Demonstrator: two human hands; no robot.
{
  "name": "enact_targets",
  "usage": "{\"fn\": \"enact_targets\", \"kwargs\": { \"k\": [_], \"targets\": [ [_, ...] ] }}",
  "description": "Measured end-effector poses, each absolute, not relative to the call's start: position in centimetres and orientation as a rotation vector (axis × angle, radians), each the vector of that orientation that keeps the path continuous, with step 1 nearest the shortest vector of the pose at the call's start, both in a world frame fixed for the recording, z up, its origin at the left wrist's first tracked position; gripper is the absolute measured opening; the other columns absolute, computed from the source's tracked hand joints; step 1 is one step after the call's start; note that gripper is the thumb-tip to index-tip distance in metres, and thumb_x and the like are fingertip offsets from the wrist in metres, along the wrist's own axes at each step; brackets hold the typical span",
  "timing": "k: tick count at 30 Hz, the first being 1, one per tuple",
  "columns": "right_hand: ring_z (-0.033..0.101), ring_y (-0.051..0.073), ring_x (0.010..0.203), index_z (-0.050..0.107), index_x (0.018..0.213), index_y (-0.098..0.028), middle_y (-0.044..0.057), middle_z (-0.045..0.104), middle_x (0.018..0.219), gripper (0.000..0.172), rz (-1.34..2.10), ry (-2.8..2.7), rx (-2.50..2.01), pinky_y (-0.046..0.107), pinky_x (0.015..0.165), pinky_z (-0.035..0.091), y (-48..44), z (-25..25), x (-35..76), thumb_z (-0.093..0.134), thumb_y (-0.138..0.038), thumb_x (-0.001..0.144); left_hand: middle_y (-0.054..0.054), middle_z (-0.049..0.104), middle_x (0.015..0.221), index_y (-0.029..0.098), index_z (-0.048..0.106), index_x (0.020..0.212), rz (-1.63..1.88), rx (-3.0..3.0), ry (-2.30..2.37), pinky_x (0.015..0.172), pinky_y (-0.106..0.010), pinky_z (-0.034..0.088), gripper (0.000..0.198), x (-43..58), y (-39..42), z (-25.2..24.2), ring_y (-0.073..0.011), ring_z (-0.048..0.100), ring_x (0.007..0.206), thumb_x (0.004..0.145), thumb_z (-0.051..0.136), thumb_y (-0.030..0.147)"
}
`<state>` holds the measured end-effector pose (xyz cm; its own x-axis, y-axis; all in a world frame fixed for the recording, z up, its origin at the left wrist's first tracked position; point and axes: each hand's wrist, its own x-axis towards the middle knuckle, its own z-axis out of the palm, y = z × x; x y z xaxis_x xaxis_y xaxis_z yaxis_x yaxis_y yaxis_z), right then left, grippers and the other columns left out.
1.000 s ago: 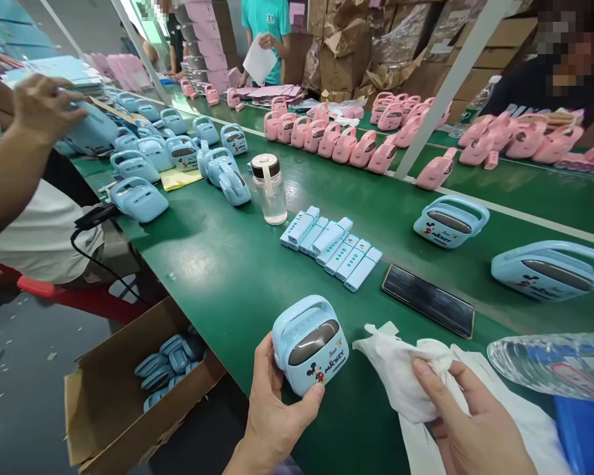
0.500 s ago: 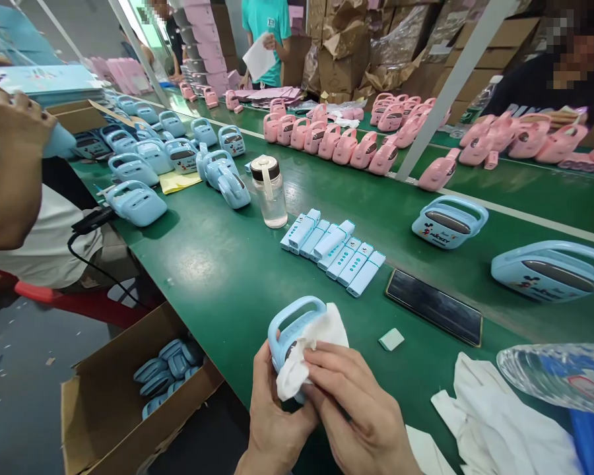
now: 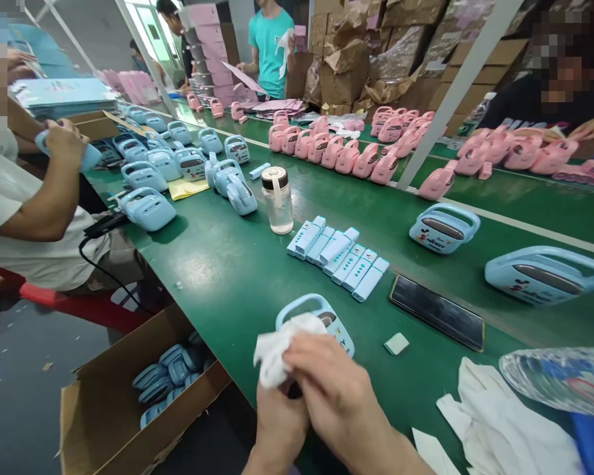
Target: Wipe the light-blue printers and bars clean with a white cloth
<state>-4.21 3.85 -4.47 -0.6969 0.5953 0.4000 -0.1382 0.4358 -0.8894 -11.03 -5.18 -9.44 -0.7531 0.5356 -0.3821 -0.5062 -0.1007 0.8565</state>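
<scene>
Low at the table's near edge, my left hand point(image 3: 280, 422) grips a light-blue handled plastic housing point(image 3: 345, 335) from below, its fingers mostly hidden. The housing has a looped handle, a dark oval window and a small printed figure. My right hand point(image 3: 334, 376) is closed on a bunched white cloth point(image 3: 273, 353), pressed over the housing's left part. A small pale green block point(image 3: 396, 343) lies right of the hands. Farther off lie several narrow light-blue printed strips point(image 3: 337, 254) and a black phone point(image 3: 435, 311).
A lidded bottle point(image 3: 278, 208) stands mid-table. Blue housings point(image 3: 146, 208) crowd the left; pink ones point(image 3: 331, 152) line the far side. White cloths point(image 3: 509, 422) lie at right. A carton point(image 3: 96, 396) sits below left. A co-worker point(image 3: 44, 191) holds a blue housing at left.
The cloth and right hand have moved left across the housing, uncovering its printed right side. The housing has turned in my left hand. The view has shifted slightly.
</scene>
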Motion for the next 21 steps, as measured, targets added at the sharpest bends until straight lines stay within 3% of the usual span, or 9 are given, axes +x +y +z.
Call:
{"fn": "enact_targets", "kwargs": {
  "k": [3, 5, 8, 12, 17, 21],
  "targets": [
    [0.076, 0.026, 0.086, 0.085, 0.098, -0.024, 0.007, 0.083, 0.096, 0.014, 1.471, -1.775, -0.873, 0.036, 0.076, 0.064, 6.5, -3.5, -3.5, 0.075, -0.034, 0.093, -0.012, 0.07, 0.133, 0.022, 0.056, 0.133, 2.003, 0.105, 1.438, 0.101, -0.042, 0.061, 0.087, -11.0, -5.8, -7.9, -0.0382, 0.068, 0.124, 0.059, 0.098, 0.042],
    [0.075, 0.024, 0.078, 0.085, 0.1, -0.022, 0.008, 0.083, 0.09, 0.028, 1.528, -1.691, -0.999, 0.03, 0.065, 0.062, 7.8, -2.8, -2.3, 0.079, -0.047, 0.091, -0.014, 0.069, 0.134, 0.024, 0.049, 0.14, 2.019, 0.047, 1.384, 0.091, -0.042, 0.065, 0.097, -10.7, -6.4, -6.5, -0.0393, 0.07, 0.121, 0.06, 0.098, 0.048],
    [0.073, 0.022, 0.084, 0.084, 0.106, -0.024, 0.008, 0.082, 0.1, 0.043, 1.74, -1.388, -1.115, 0.024, 0.066, 0.061, 7.9, -1.8, -0.4, 0.087, -0.058, 0.079, -0.016, 0.071, 0.13, 0.026, 0.045, 0.143, 2.043, -0.017, 1.261, 0.086, -0.046, 0.067, 0.109, -10.4, -7.1, -4.5, -0.0444, 0.071, 0.119, 0.053, 0.101, 0.053],
    [0.072, 0.028, 0.092, 0.084, 0.107, -0.028, 0.009, 0.08, 0.112, 0.058, 1.958, -0.913, -1.287, 0.024, 0.057, 0.061, 6.4, -0.5, 0.8, 0.1, -0.054, 0.057, -0.016, 0.071, 0.133, 0.029, 0.049, 0.139, 2.03, -0.019, 1.132, 0.095, -0.049, 0.064, 0.108, -10.2, -7.4, -2.8, -0.0467, 0.067, 0.126, 0.05, 0.101, 0.057],
    [0.073, 0.037, 0.095, 0.085, 0.098, -0.027, 0.011, 0.08, 0.109, 0.067, 1.919, -0.755, -1.295, 0.032, 0.056, 0.065, 6.1, 0.5, 1.5, 0.105, -0.048, 0.037, -0.016, 0.071, 0.134, 0.029, 0.048, 0.145, 2.033, -0.031, 1.189, 0.098, -0.049, 0.063, 0.111, -9.2, -7.1, -2.4, -0.0473, 0.065, 0.128, 0.051, 0.099, 0.061],
    [0.073, 0.031, 0.082, 0.084, 0.092, -0.026, 0.011, 0.081, 0.105, 0.061, 1.889, -0.699, -1.313, 0.03, 0.054, 0.063, 6.0, 1.1, 2.3, 0.105, -0.048, 0.038, -0.017, 0.07, 0.135, 0.027, 0.048, 0.145, 2.079, -0.022, 1.173, 0.092, -0.048, 0.065, 0.111, -8.1, -6.8, -2.3, -0.0474, 0.068, 0.124, 0.052, 0.099, 0.06]
  ]
}}
